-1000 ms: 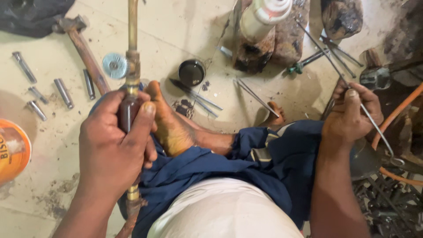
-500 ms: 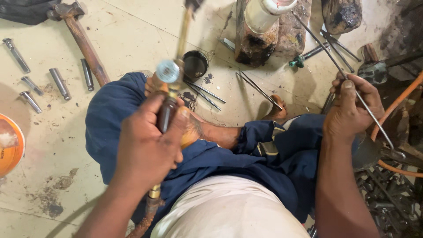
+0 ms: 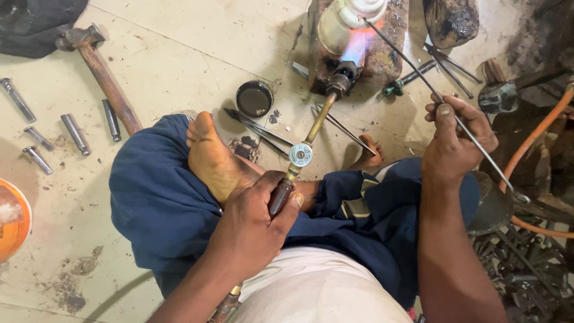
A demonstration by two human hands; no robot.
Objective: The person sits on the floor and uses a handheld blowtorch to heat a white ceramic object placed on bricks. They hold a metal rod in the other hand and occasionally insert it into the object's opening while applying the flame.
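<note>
Pale floor tiles (image 3: 197,42) carry a hammer (image 3: 101,72), loose bolts (image 3: 75,134) and a small dark tin (image 3: 254,98) around the seated person's crossed legs. Left hand (image 3: 254,224) is wrapped tight round a brass torch (image 3: 302,155), its bluish flame playing on a cream vessel (image 3: 344,27) atop what looks like a rusty block (image 3: 388,42). Right hand (image 3: 457,143) pinches a thin metal rod (image 3: 418,75) whose tip reaches the vessel.
</note>
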